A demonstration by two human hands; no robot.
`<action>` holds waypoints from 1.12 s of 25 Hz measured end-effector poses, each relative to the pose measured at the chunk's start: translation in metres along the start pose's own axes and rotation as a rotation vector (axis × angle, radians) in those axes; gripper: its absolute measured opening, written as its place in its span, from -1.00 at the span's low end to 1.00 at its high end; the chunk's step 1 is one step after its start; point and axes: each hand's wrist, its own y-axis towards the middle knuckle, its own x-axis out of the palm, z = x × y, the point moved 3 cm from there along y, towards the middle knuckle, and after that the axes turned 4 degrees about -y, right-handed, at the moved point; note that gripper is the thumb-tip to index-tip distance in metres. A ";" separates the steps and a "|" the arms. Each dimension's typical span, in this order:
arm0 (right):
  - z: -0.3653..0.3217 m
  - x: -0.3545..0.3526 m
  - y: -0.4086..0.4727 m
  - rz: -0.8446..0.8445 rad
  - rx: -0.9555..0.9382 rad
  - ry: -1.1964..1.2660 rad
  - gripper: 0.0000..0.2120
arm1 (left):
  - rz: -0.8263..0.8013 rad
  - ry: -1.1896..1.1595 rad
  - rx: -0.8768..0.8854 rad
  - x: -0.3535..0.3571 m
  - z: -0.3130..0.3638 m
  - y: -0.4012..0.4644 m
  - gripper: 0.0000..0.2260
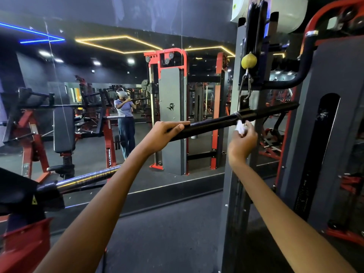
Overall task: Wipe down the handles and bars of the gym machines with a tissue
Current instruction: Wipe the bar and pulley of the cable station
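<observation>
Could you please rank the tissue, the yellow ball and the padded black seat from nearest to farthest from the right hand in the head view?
From the right hand:
1. Tissue, pinched in its fingers.
2. Yellow ball, directly above.
3. Padded black seat, far left.

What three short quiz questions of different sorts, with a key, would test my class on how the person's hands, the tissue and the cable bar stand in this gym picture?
1. True or false: the left hand grips the black bar near its left end.
2. Multiple choice: the white tissue is (A) draped over the bench, (B) pinched in the right hand just under the bar, (C) lying on the floor.
3. Fill in: the bar hangs by a metal clip below a yellow ____.

Key: 1 true; 2 B; 3 ball.
</observation>
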 end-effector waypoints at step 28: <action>-0.040 0.060 -0.100 -0.411 0.454 0.352 -0.91 | 0.059 -0.007 -0.027 0.003 -0.015 0.002 -0.73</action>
